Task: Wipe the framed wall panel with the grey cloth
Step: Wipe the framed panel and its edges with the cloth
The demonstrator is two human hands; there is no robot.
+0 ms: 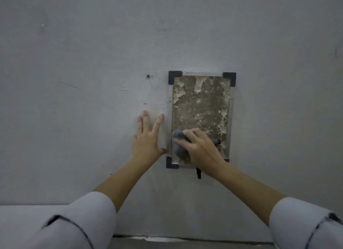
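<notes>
Leftmost, from a pale sleeve (pixel 78 224) at the lower left of the frame, the left hand (pixel 148 139) lay flat on the grey wall (pixel 74 81), its fingers straight and spread, holding nothing. Just right of it, in the middle of the frame, hung the framed wall panel (pixel 201 104), with black corner pieces (pixel 175 77) and a blotchy brown face. The grey cloth (pixel 178 148) was bunched against the panel's lower left part, and the right hand (pixel 201 148) gripped the cloth with curled fingers, pressing it to the panel.
</notes>
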